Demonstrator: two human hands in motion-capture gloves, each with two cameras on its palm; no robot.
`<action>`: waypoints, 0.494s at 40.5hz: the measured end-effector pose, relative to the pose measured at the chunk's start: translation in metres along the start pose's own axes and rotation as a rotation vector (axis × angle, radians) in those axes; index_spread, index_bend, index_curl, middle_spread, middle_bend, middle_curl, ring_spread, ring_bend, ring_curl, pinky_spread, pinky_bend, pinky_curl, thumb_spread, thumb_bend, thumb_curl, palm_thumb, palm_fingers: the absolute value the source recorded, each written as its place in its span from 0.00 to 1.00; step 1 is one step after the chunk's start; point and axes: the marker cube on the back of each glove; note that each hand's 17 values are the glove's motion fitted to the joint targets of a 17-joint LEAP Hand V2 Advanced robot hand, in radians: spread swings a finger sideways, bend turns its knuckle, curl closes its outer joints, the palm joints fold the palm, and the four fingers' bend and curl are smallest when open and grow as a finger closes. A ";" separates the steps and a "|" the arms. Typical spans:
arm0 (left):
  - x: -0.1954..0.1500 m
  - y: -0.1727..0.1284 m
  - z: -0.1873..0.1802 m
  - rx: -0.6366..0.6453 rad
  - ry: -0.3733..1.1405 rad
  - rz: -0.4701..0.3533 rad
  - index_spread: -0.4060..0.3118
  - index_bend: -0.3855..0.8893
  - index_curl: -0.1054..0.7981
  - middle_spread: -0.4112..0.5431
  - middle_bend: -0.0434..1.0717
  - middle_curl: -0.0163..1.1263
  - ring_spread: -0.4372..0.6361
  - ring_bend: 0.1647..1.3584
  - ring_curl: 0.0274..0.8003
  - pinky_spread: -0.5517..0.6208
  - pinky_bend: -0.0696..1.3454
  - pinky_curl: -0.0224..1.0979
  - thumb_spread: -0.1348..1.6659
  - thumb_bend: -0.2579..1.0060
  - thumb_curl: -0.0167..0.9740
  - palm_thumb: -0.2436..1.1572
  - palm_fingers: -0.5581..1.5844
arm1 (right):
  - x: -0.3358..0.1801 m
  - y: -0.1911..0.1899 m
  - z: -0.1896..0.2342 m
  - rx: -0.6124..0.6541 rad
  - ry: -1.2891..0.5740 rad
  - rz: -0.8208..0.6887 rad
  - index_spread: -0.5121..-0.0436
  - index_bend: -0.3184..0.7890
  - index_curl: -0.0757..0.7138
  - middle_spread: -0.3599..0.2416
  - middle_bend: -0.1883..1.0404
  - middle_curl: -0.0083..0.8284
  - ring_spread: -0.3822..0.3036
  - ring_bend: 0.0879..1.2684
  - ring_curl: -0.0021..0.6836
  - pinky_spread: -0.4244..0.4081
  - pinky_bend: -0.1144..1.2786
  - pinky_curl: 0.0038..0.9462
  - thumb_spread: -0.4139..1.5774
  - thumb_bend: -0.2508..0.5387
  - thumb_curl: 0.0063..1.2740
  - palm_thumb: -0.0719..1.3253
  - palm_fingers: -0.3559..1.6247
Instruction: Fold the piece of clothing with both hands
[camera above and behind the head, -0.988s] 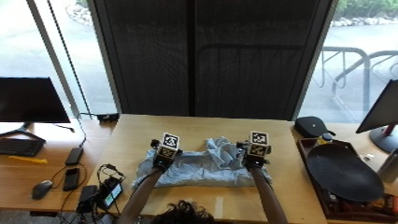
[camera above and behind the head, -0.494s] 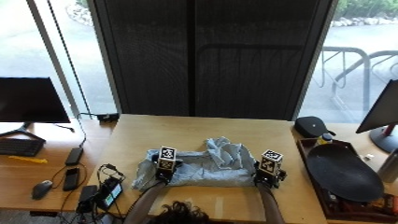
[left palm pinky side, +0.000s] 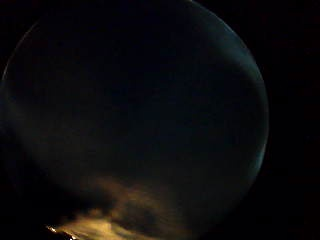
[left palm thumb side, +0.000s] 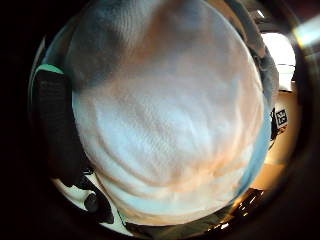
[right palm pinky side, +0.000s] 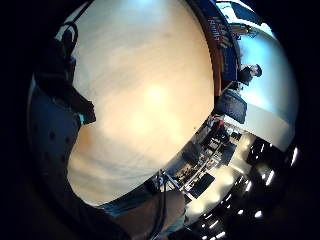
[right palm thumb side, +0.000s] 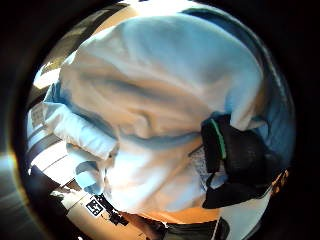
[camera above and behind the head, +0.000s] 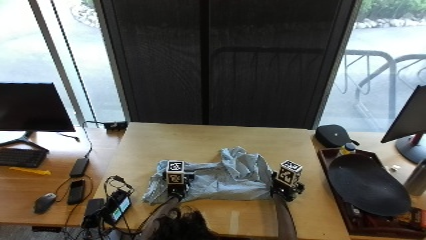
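left hand and right hand are being kept at the near table edge, each pinching light blue clothing | first fold judged underway | near hem likely needing carrying toward bunched far side

Left hand and right hand low (near the body), each grip closed.

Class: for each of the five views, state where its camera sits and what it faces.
Outside: above, behind the person's head; shirt on table, both hands.
Left little-finger palm: dark, unreadable.
Left thumb palm: cloth close up.
Right little-finger palm: bare tabletop.
Right thumb palm: cloth, gloved fingers curled on it.
Both thumb views share the shirt.
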 end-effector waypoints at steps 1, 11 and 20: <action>0.000 0.000 0.001 -0.005 0.011 0.001 0.41 0.41 0.49 0.49 0.21 0.32 0.65 0.30 0.44 0.73 0.44 0.35 0.97 0.20 0.15 0.28 0.36 | 0.000 0.000 -0.001 -0.005 -0.003 0.004 0.68 0.26 0.08 0.62 0.46 0.51 0.35 0.69 0.67 0.41 0.77 0.43 0.88 0.37 0.28 0.51 0.52; 0.003 -0.001 0.001 -0.012 0.048 0.019 0.41 0.41 0.49 0.48 0.21 0.33 0.65 0.32 0.43 0.75 0.43 0.35 0.97 0.20 0.13 0.24 0.36 | -0.004 -0.001 -0.012 -0.020 0.006 0.021 0.70 0.25 0.08 0.39 0.61 0.59 0.26 0.74 0.70 0.19 0.76 0.42 0.85 0.41 0.31 0.63 0.63; 0.016 -0.018 -0.002 -0.002 0.047 0.011 0.41 0.42 0.49 0.48 0.21 0.34 0.65 0.32 0.43 0.76 0.43 0.35 0.97 0.21 0.13 0.22 0.37 | -0.020 -0.037 -0.047 0.092 -0.371 -0.083 0.60 0.38 0.18 0.27 0.63 0.63 0.21 0.60 0.66 0.14 0.67 0.40 0.72 0.39 0.38 0.73 0.69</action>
